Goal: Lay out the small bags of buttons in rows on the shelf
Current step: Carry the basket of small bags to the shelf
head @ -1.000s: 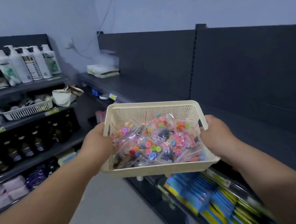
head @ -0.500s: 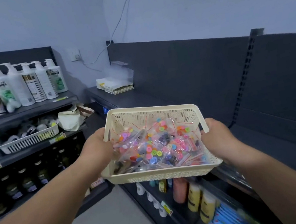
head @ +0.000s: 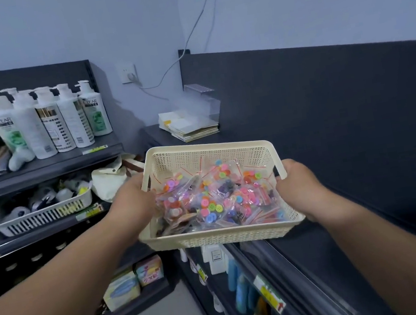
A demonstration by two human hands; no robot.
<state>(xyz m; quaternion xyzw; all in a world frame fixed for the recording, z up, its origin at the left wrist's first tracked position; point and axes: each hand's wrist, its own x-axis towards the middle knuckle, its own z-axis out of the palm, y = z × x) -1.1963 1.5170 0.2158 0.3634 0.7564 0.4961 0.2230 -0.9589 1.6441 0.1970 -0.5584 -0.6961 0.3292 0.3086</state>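
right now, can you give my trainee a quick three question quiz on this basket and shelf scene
1. True or false: the bags of buttons already lie in rows on the dark shelf.
2. What holds the basket? A: one hand alone. B: both hands. C: a hook.
3. Fill in: the white pump bottles stand to the ___ of the basket.
Key: 1 false, they are heaped in the basket. 2 B, the left hand and right hand grip its sides. 3 left.
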